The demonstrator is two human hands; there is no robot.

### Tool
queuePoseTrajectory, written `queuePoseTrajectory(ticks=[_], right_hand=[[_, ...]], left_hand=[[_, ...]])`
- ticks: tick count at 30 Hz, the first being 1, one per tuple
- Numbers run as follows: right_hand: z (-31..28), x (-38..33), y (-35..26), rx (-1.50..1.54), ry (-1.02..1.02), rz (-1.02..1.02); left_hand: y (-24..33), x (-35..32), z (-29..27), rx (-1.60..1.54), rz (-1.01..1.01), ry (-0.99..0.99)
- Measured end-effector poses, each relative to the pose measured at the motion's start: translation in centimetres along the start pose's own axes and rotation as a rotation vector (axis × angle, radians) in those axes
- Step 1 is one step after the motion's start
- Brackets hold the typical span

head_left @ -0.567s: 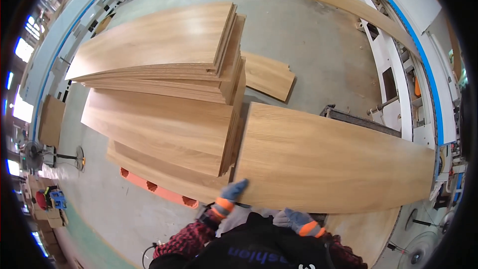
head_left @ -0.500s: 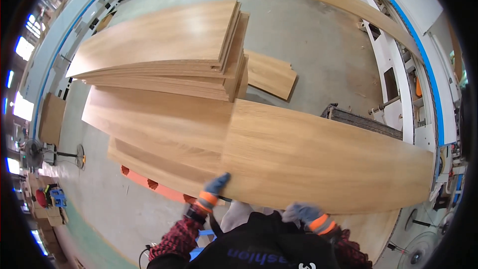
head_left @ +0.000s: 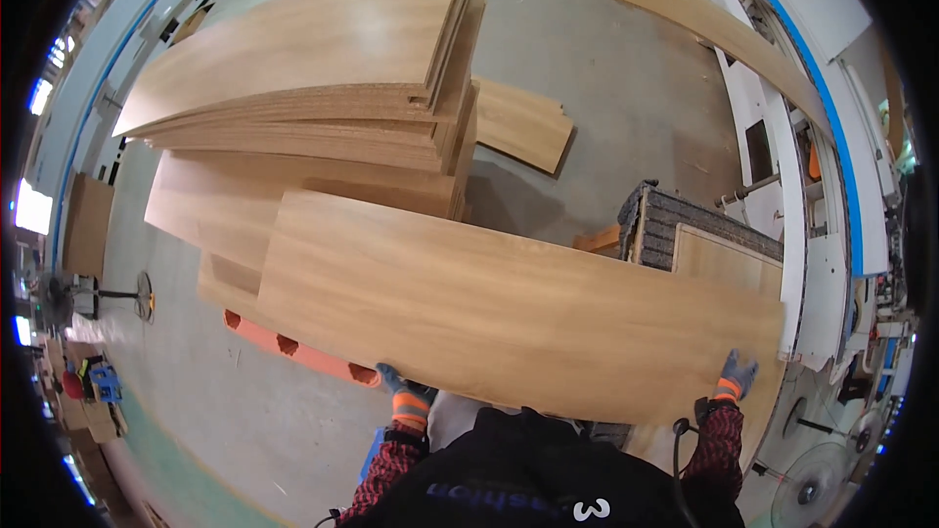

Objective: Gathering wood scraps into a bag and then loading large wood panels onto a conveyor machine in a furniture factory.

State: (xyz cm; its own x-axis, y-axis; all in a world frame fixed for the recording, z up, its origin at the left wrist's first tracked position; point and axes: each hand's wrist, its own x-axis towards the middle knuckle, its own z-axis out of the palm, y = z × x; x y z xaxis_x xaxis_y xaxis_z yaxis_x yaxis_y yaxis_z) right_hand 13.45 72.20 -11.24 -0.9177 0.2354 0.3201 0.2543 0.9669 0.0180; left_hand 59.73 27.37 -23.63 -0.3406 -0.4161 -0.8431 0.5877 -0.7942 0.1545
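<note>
Grip of left hand (head_left: 409, 397) meets wood-grain panel (head_left: 528, 308) at near edge, closure unclear; right hand (head_left: 737, 377), fingers apart, now reaches its right end, panel shifted leftward, overlapping lower panel stack (head_left: 220, 198).

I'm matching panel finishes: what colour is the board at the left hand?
The board is light tan with faint wood grain, clearest in the head view.

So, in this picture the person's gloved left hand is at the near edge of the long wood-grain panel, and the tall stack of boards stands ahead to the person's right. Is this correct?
Not quite: in the head view, the tall stack of boards stands ahead to the person's left. The gloved left hand is indeed at the near edge of the long wood-grain panel.
</note>
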Motion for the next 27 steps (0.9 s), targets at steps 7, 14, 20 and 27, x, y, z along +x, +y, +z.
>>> queuePoseTrajectory(ticks=[7,14,20,27], right_hand=[[8.2,6.5,8.6,-0.034,-0.311,0.083],[16.4,18.3,24.3,0.376,-0.144,-0.252],[14.8,10.9,8.1,0.256,-0.498,-0.076],[-0.5,-5.1,-4.7,-0.011,-0.71,-0.234]], left_hand=[[-1.6,1.2,0.4,0.05,0.131,0.098],[-2.2,4.4,0.9,0.119,0.211,0.089],[6.4,2.8,1.1,0.255,0.413,0.075],[28.0,4.3,-1.5,0.42,0.478,0.09]])
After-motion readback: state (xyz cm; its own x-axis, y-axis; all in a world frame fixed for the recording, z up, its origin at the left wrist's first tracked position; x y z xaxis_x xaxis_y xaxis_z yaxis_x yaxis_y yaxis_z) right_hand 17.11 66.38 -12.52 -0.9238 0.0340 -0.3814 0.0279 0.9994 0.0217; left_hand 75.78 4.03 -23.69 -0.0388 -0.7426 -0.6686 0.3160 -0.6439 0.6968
